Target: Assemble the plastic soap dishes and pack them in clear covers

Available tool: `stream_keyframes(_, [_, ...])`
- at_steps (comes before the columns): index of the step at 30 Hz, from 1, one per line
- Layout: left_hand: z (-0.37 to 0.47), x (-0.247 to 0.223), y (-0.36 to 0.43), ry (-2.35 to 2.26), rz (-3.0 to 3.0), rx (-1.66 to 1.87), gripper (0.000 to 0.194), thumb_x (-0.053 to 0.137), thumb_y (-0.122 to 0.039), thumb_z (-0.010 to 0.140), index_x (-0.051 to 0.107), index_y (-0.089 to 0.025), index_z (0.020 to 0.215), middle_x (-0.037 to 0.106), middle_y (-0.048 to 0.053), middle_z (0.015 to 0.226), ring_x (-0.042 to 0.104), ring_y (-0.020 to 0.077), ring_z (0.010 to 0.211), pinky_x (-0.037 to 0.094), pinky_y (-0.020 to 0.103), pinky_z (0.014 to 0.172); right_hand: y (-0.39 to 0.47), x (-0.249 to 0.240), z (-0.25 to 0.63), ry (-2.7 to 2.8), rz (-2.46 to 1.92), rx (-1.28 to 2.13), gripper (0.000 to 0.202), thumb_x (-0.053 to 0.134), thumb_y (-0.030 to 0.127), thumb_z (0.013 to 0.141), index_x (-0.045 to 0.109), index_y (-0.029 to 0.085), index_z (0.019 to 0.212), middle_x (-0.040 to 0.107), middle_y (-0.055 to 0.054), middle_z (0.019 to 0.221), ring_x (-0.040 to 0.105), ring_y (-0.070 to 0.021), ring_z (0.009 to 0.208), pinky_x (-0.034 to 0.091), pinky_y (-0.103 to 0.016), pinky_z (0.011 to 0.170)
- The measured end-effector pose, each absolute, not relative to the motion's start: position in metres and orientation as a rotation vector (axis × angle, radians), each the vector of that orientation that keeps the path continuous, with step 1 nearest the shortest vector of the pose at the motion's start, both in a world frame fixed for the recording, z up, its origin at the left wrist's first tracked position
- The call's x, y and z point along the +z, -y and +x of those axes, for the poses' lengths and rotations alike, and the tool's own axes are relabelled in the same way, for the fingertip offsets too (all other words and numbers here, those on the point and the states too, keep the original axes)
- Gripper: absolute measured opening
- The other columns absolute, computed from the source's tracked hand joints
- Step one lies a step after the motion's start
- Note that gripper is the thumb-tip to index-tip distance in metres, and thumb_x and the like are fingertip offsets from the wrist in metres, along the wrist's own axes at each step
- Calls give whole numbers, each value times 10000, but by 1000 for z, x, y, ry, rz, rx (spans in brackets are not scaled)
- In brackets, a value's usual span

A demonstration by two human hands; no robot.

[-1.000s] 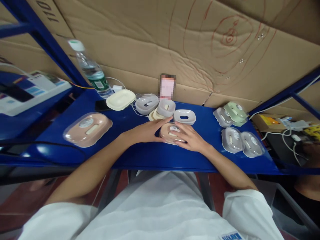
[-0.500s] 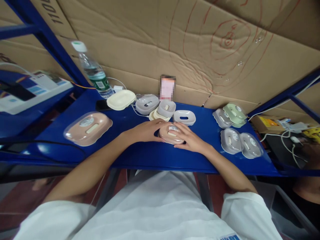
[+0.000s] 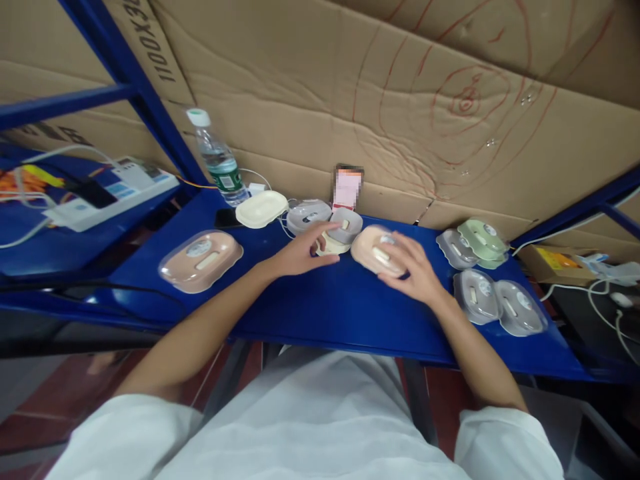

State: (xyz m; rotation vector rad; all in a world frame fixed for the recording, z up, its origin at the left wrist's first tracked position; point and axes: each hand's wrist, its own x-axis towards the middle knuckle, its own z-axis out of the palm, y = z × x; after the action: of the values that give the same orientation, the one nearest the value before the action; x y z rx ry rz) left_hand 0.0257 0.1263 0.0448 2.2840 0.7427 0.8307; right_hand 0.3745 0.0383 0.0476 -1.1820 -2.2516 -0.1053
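Observation:
My right hand (image 3: 414, 270) grips a pink soap box (image 3: 367, 247) with a clear lid and a round label, fingers over its right side. The box is tilted above the blue table. To its left my left hand (image 3: 303, 253) is empty, fingers apart, close to a grey soap box part (image 3: 346, 230) and a cream piece (image 3: 334, 247). Behind that hand lie another grey piece (image 3: 305, 215) and a cream dish (image 3: 263, 208). A larger-looking pink soap box (image 3: 200, 265) with a clear lid rests at the left.
Several lidded soap boxes sit at the right: a green one (image 3: 480, 239) leaning on a grey one (image 3: 454, 249), and two grey ones (image 3: 477, 297) in front. A water bottle (image 3: 223, 167), a phone (image 3: 347, 187) and a cardboard wall (image 3: 280, 100) stand at the back.
My left hand has let go of the pink soap box and moved left. My right hand has shifted the box right, over the spot where a pale dish showed. The view has tilted slightly.

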Motion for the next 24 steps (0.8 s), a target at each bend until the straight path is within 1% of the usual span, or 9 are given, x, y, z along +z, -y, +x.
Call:
stream_keyframes(2, [18, 45, -135, -897, 2403, 931, 633, 581, -572, 1046, 501, -207, 1557, 585, 164, 1481, 687, 199, 984, 596, 354, 895, -47, 47, 396, 2012, -1448, -224, 680, 699, 619, 968, 581, 296, 1554, 523, -155, 1633, 500, -410, 1504, 434, -650, 1222])
stream_keyframes(5, [11, 41, -144, -1020, 2630, 897, 443, 477, -496, 1092, 672, -201, 1360, 661, 141, 1358, 677, 269, 1180, 532, 431, 1091, -63, 35, 428, 1699, -1821, -315, 741, 640, 667, 961, 587, 202, 1535, 571, -223, 1551, 537, -439, 1437, 470, -661, 1163])
stream_keyframes(7, [12, 36, -146, -987, 2685, 837, 408, 459, -462, 1097, 719, -202, 1273, 695, 136, 1295, 664, 295, 1238, 516, 451, 1117, -71, 24, 444, 1616, -1993, -317, 748, 638, 658, 947, 603, 163, 1508, 588, -249, 1512, 559, -455, 1391, 487, -660, 1128])
stream_keyframes(11, [24, 28, -140, -857, 2732, 727, 366, 520, -432, 1066, 724, -213, 1276, 702, 133, 1296, 665, 308, 1239, 519, 477, 1123, -78, 9, 455, 1628, -2119, -265, 728, 670, 629, 922, 593, 193, 1500, 542, -242, 1563, 533, -474, 1395, 494, -682, 1088])
stream_keyframes(14, [30, 25, -134, -796, 2750, 653, 341, 571, -422, 1035, 723, -216, 1260, 686, 137, 1291, 653, 321, 1248, 506, 496, 1142, -76, 10, 452, 1706, -2093, -272, 715, 674, 615, 931, 582, 199, 1506, 458, -256, 1640, 431, -501, 1490, 409, -757, 1126])
stream_keyframes(16, [31, 24, -131, -798, 2746, 635, 365, 580, -419, 1029, 694, -209, 1304, 663, 150, 1331, 627, 339, 1288, 487, 522, 1161, -73, 15, 443, 1794, -2005, -296, 658, 635, 579, 975, 587, 197, 1509, 419, -256, 1673, 383, -494, 1532, 350, -774, 1160])
stream_keyframes(18, [32, 23, -131, -824, 2733, 636, 418, 586, -416, 1026, 647, -205, 1381, 633, 166, 1382, 598, 363, 1326, 466, 560, 1176, -68, 19, 427, 1914, -1846, -305, 590, 567, 534, 1035, 584, 205, 1524, 421, -234, 1686, 380, -457, 1551, 334, -737, 1196])
stream_keyframes(20, [32, 22, -132, -850, 2717, 640, 439, 611, -411, 1008, 635, -212, 1398, 620, 171, 1381, 592, 378, 1321, 455, 591, 1176, -62, 21, 405, 2078, -1658, -283, 561, 519, 510, 1075, 560, 230, 1559, 435, -199, 1695, 382, -414, 1567, 330, -689, 1231])
stream_keyframes(24, [30, 20, -137, -850, 2686, 645, 279, 648, -359, 963, 711, -211, 1190, 625, 157, 1282, 607, 362, 1260, 470, 574, 1160, -55, 14, 368, 2401, -1421, -182, 533, 530, 465, 1086, 535, 289, 1588, 457, -145, 1706, 401, -378, 1573, 295, -686, 1258])
